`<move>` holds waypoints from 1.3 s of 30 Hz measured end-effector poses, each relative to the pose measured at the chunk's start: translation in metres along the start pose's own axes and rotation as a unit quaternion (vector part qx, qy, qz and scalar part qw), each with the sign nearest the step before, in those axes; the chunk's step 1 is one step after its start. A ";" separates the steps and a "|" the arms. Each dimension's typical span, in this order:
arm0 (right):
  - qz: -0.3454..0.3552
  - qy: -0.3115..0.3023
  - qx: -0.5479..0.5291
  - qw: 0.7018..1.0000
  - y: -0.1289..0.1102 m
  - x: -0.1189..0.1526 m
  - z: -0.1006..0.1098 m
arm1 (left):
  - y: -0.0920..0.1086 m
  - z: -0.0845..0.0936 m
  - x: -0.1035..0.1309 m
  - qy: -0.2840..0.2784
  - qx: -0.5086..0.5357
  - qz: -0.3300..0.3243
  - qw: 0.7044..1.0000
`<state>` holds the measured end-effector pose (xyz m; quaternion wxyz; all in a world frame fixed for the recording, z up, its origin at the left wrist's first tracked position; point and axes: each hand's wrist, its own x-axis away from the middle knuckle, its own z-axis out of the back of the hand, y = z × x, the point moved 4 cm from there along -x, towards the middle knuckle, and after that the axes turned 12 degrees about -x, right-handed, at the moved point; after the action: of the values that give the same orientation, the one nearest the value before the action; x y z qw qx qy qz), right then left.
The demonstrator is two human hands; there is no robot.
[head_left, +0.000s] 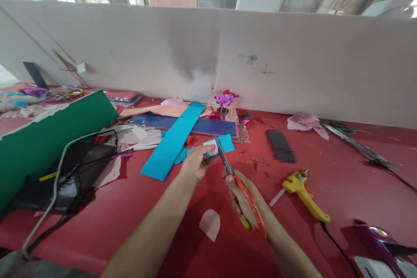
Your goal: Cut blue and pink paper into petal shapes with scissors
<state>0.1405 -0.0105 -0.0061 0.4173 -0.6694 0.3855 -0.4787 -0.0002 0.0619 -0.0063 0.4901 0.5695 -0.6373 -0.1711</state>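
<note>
My left hand (195,163) pinches a small blue paper piece (226,143) with a pale pink petal-shaped piece (211,147) lying on it. Orange-handled scissors (249,202) are gripped in my right hand (243,195), their blades pointing up and away at the blue paper beside my left fingertips. Under my wrists, a loose pink petal-shaped piece (210,224) lies on the red table. A long blue paper strip (174,141) slants across the table just left of my left hand, with blue cut pieces (184,155) by its edge.
A yellow glue gun (302,193) and a dark pixelated object (280,145) lie to the right. Paper flowers (225,99) stand near the white partition (293,65). On the left are a green board (61,139), cables and a black bag (70,186). A purple device (381,243) sits lower right.
</note>
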 end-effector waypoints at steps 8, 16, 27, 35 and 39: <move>-0.076 0.008 0.011 0.997 0.012 -0.008 0.007 | -0.028 0.007 -0.023 0.047 -0.025 0.075 0.996; -0.093 -0.005 -0.006 0.996 0.008 -0.012 0.011 | -0.035 0.002 -0.032 0.048 -0.053 0.082 0.994; -0.092 -0.048 -0.084 0.991 -0.001 -0.007 0.011 | -0.017 0.007 -0.020 0.058 -0.149 0.000 0.987; 0.145 0.052 -0.059 0.986 -0.043 0.000 0.024 | 0.017 -0.017 0.031 -0.214 -0.377 -0.124 0.893; 0.184 0.013 -0.114 0.976 -0.039 -0.003 0.026 | 0.016 -0.027 0.046 -0.299 -0.462 -0.160 0.820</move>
<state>0.1697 0.0110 0.0238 0.4140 -0.6236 0.5598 -0.3556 0.0193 0.0351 0.0382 0.4474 0.2909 -0.4986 -0.6832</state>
